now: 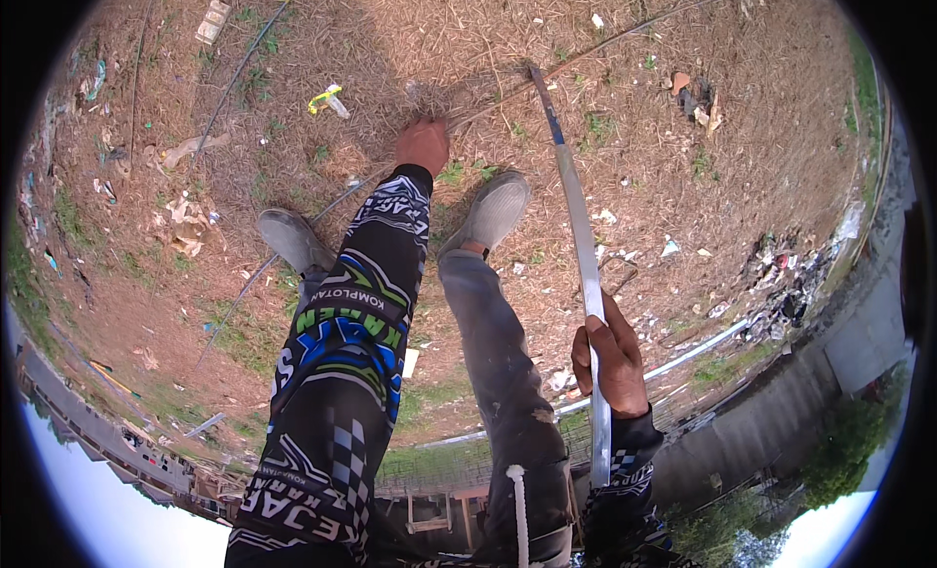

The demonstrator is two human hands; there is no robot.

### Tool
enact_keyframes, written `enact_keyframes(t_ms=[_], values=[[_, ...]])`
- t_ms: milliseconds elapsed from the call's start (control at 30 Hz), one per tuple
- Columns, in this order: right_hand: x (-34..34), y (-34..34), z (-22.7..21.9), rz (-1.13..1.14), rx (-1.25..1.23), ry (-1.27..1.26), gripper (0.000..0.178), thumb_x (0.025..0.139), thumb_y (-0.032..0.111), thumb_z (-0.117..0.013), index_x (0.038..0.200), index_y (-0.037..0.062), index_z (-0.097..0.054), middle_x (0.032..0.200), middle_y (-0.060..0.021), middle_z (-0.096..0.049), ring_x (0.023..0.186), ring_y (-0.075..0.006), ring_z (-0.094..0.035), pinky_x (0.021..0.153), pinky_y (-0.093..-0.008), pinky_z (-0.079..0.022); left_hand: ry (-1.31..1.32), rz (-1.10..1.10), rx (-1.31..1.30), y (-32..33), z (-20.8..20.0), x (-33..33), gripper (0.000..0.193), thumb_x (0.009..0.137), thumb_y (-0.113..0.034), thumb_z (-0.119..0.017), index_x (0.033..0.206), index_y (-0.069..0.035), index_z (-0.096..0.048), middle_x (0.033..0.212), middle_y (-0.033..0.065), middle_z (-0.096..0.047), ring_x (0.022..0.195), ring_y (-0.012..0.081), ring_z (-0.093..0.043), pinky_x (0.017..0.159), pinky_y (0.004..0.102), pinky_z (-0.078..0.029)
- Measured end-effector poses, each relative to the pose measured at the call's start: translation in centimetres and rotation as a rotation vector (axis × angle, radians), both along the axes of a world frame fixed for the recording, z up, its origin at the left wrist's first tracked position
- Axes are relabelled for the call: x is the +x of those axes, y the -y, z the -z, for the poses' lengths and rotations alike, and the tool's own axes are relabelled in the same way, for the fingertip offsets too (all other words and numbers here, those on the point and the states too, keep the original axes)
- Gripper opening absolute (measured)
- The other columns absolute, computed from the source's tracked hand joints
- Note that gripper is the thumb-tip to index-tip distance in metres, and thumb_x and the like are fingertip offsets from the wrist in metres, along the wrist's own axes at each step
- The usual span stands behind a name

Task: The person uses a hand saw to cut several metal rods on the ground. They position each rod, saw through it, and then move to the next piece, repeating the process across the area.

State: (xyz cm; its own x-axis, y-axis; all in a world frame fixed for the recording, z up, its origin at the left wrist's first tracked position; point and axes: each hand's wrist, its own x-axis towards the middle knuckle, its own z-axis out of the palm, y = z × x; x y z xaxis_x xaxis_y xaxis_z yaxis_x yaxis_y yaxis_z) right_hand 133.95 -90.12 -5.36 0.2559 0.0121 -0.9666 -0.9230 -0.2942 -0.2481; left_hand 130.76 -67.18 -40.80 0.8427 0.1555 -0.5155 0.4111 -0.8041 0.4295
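Observation:
My left hand (423,143), in a dark patterned sleeve, reaches down to the ground ahead of my feet. Its fingers look closed round a long thin rod (625,33), which runs from the far right, under the hand and on toward the lower left. The fingertips are hidden. My right hand (615,361) is wrapped round a long flat metal bar (581,226) at my right side. The bar is silver, with a blue band and a dark far end that comes close to the rod; whether they touch I cannot tell.
My grey shoes (498,209) stand apart on dry, straw-covered ground. A yellow and clear plastic scrap (329,101) lies ahead of the left shoe. Another thin dark rod (244,60) lies at the far left. Litter (781,275) is heaped at the right, near a concrete wall (761,422).

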Motion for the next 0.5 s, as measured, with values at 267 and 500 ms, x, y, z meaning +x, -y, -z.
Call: enact_keyframes(t_ms=[267, 500], values=[[1.2, 0.1, -4.1, 0.012, -0.045, -0.032, 0.052, 0.097, 0.013, -0.046, 0.145, -0.001, -0.033, 0.062, -0.0018, -0.049, 0.043, -0.0081, -0.043, 0.04, -0.0233, -0.036, -0.052, 0.208, -0.066, -0.2, -2.4, 0.6, 0.021, 0.083, -0.012, -0.052, 0.099, -0.004, -0.062, 0.085, 0.0213, -0.068, 0.083, 0.0382, -0.067, 0.074, 0.0505, -0.051], [3.0, -1.7, -5.0, 0.026, -0.011, -0.088, 0.054, 0.098, 0.017, -0.048, 0.147, 0.0025, -0.032, 0.068, -0.0009, -0.049, 0.048, -0.0068, -0.044, 0.042, -0.022, -0.039, -0.091, 0.178, -0.065, -2.0, -2.1, 1.7, 0.022, 0.08, -0.008, -0.055, 0.101, -0.003, -0.059, 0.087, 0.0235, -0.066, 0.087, 0.0407, -0.064, 0.076, 0.0511, -0.05]])
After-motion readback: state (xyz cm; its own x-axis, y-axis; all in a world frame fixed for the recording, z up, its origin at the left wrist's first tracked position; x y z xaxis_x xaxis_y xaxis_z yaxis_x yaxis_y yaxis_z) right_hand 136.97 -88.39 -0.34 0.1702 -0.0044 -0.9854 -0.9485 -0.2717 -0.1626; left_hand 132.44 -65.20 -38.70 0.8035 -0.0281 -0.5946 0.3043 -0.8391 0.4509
